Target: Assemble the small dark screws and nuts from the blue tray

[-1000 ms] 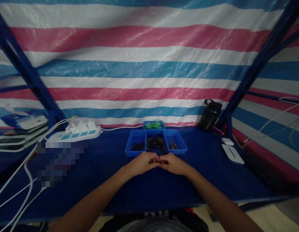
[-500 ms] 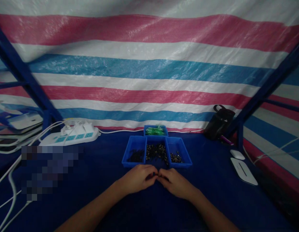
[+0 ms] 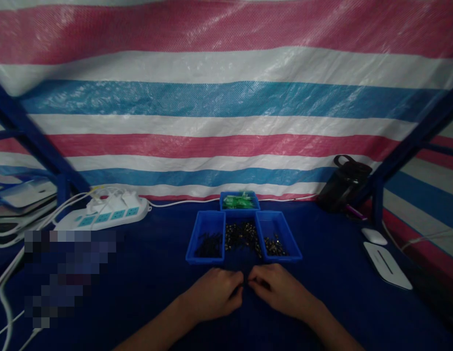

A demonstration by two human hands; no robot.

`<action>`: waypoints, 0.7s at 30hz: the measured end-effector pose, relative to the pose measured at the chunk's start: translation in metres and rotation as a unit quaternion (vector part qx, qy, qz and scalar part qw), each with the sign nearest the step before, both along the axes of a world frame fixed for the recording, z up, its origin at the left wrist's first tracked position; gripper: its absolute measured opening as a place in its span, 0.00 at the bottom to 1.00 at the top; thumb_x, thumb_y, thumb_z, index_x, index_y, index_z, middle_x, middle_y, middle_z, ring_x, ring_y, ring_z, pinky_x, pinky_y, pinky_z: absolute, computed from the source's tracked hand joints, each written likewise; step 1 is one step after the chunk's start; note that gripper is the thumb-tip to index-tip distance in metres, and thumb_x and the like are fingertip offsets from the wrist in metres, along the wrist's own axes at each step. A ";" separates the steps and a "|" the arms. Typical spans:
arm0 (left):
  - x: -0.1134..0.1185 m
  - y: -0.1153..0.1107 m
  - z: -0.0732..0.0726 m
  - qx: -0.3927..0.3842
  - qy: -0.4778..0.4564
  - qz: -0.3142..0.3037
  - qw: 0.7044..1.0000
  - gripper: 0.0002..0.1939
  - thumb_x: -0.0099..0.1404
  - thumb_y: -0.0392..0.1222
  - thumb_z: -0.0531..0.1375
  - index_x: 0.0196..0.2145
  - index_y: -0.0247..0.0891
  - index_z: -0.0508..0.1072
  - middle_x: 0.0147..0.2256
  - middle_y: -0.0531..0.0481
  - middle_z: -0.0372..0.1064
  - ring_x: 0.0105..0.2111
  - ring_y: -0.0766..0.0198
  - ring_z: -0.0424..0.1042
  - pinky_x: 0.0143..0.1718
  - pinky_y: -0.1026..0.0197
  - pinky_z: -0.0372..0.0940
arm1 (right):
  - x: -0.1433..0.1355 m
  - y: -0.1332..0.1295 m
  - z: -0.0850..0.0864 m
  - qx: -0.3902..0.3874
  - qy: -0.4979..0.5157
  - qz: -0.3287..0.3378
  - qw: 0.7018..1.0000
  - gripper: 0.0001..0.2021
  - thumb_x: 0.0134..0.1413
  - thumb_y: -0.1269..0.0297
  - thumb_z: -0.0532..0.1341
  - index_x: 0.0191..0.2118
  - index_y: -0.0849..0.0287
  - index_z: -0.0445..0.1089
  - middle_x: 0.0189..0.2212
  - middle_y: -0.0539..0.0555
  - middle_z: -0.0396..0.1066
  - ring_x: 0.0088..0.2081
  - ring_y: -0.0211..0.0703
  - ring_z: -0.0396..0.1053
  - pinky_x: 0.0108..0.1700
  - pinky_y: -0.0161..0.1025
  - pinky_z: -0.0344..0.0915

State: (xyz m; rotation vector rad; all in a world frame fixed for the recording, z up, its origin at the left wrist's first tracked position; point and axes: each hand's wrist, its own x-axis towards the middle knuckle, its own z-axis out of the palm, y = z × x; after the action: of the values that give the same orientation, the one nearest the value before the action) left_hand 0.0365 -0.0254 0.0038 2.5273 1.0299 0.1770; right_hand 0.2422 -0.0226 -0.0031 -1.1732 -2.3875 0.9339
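My left hand point(image 3: 219, 292) and my right hand point(image 3: 279, 288) face each other low over the dark blue table point(image 3: 146, 278), a small gap between their fingertips. Both are closed in a pinch; whatever they hold is too small and dark to make out. Just beyond them, a left blue tray point(image 3: 206, 218) contains thin dark pieces point(image 3: 208, 245). A right blue tray point(image 3: 289, 234) has a few small shiny metallic parts point(image 3: 273, 245) in it. Between these two lies a heap of black and brassy small parts point(image 3: 244, 235). Behind stands another blue tray point(image 3: 240, 208) with green-and-white items point(image 3: 240, 200).
At the left are a white power strip point(image 3: 105, 219) with plugs and cables, and a stack of devices point(image 3: 25, 200). On the right stand a black bottle point(image 3: 343, 185), a white mouse point(image 3: 374, 236) and a flat white device point(image 3: 387, 264). A striped tarp point(image 3: 226, 102) hangs behind.
My hands, whose fingertips met before, are now slightly apart. The view has shifted a little, so trays and hands appear lower in the picture.
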 end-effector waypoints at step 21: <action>0.005 0.002 -0.020 0.148 -0.073 -0.017 0.986 0.05 0.62 0.35 0.53 0.37 0.38 0.65 0.34 0.51 0.67 0.33 0.65 0.68 0.35 0.66 0.61 | -0.004 0.011 -0.028 0.080 0.024 0.024 0.996 0.06 0.52 0.71 0.55 0.27 0.62 0.68 0.22 0.47 0.67 0.24 0.35 0.62 0.27 0.31 0.55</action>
State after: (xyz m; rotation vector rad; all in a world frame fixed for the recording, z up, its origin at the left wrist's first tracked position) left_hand 0.0414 -0.0231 -0.0162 2.7422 0.9611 0.5326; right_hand 0.2380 -0.0112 -0.0310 -1.0258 -2.4116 0.7598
